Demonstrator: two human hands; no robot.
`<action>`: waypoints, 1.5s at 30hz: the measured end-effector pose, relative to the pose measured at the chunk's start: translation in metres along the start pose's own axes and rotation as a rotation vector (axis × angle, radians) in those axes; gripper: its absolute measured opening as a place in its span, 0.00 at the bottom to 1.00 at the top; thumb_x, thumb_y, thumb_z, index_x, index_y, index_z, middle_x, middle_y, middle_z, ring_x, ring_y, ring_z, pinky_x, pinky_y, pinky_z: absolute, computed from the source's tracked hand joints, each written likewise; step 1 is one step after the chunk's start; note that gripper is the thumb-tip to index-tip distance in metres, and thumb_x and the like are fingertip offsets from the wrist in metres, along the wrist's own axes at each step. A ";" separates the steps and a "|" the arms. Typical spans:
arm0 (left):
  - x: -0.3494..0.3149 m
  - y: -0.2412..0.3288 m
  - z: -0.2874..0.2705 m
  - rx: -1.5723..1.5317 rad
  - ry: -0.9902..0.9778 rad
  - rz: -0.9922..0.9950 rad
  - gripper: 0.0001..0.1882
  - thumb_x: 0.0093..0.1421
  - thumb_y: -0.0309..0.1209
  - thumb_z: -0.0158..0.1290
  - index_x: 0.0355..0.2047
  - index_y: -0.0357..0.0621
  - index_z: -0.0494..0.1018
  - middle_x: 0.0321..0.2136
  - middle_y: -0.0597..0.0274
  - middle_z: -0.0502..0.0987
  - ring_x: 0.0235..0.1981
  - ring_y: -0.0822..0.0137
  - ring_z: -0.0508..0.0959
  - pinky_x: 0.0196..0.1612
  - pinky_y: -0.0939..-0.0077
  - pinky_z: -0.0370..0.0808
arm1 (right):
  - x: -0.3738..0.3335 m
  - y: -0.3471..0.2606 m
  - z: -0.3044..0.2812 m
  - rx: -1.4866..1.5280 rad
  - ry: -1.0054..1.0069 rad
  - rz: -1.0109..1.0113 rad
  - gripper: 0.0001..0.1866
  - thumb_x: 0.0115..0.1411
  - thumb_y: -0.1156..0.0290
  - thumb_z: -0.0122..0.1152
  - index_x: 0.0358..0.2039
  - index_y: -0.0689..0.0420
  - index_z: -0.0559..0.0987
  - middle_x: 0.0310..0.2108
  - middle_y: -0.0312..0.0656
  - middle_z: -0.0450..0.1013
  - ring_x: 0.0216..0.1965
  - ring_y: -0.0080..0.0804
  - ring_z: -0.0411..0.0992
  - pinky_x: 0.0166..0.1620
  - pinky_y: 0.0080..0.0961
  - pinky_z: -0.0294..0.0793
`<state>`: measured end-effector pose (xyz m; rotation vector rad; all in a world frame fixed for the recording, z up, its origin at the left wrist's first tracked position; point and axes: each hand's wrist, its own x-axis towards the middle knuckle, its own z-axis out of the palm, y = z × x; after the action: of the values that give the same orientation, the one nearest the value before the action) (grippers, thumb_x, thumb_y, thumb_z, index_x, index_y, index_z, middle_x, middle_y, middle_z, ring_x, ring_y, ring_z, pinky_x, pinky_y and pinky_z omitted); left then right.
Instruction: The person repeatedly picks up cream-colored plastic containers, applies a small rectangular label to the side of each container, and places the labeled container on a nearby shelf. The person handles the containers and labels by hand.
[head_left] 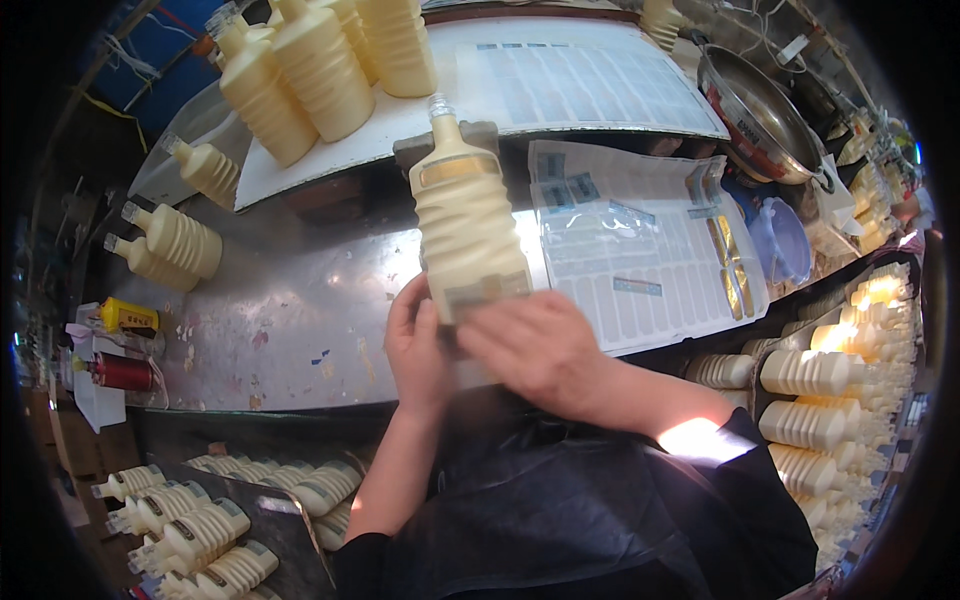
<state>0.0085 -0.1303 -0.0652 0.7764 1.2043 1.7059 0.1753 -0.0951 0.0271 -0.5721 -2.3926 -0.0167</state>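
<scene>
- One cream, ribbed plastic bottle with a clear threaded neck (465, 220): centre, over the worktable, neck pointing away from the person, its shoulder against a grey padded block (410, 152).
- Progress: gold label (458, 170) in place on the upper panel; greyish patch (490, 289) on the lower front, blurred, its finish unclear. Judged part-done to nearly done.
- Left hand (418, 345): fingers curled at the bottle's lower left side, holding it near the base.
- Right hand (535, 345): fingers extended, close together, across the lower front; blur hides whether they grip.
- White label sheet (620, 260), right of the bottle: mostly bare backing, a few blue-grey labels and gold strips (738, 265) left.
- Brushed-metal worktable (270, 320), beneath.
- Cream bottles standing on a white board (265, 90), upper left; their labelling cannot be told.
- Further cream bottles lying in rows (205, 530), lower left, some with dark panels.
- Similar cream bottles stacked (805, 370), right.
</scene>
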 end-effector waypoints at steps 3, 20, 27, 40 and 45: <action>0.000 -0.003 -0.004 -0.090 0.021 -0.056 0.17 0.76 0.26 0.41 0.60 0.36 0.71 0.53 0.58 0.76 0.53 0.70 0.75 0.57 0.73 0.73 | 0.001 -0.009 0.009 0.051 0.009 -0.113 0.16 0.48 0.72 0.60 0.38 0.63 0.79 0.32 0.38 0.72 0.33 0.31 0.72 0.35 0.28 0.68; 0.003 -0.003 -0.016 -0.053 -0.032 -0.083 0.25 0.79 0.41 0.33 0.60 0.35 0.71 0.51 0.58 0.74 0.53 0.66 0.73 0.60 0.69 0.69 | 0.027 -0.016 0.020 0.025 -0.040 -0.064 0.11 0.50 0.70 0.59 0.35 0.59 0.79 0.31 0.38 0.71 0.36 0.33 0.71 0.39 0.29 0.67; 0.008 -0.003 -0.012 -0.016 -0.026 -0.105 0.26 0.79 0.42 0.32 0.62 0.35 0.69 0.48 0.60 0.73 0.53 0.66 0.71 0.61 0.68 0.67 | 0.017 -0.020 0.023 0.100 -0.250 0.108 0.09 0.55 0.71 0.59 0.38 0.53 0.79 0.29 0.40 0.75 0.32 0.37 0.78 0.34 0.33 0.75; 0.015 0.008 0.025 0.802 0.012 0.231 0.37 0.64 0.43 0.54 0.68 0.34 0.60 0.57 0.43 0.67 0.59 0.46 0.64 0.66 0.50 0.58 | -0.004 0.009 0.000 0.314 -0.084 0.823 0.11 0.63 0.67 0.63 0.44 0.54 0.75 0.18 0.46 0.77 0.20 0.47 0.78 0.26 0.36 0.74; 0.013 -0.004 0.018 0.705 -0.004 0.252 0.32 0.70 0.41 0.46 0.68 0.32 0.60 0.59 0.43 0.66 0.62 0.48 0.64 0.68 0.54 0.57 | -0.035 0.039 0.008 0.528 -0.069 1.045 0.12 0.64 0.68 0.61 0.47 0.55 0.77 0.16 0.36 0.70 0.17 0.22 0.68 0.23 0.25 0.64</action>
<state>0.0195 -0.1109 -0.0634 1.3953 1.7947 1.4559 0.2099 -0.0730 -0.0064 -1.4594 -1.7674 1.0449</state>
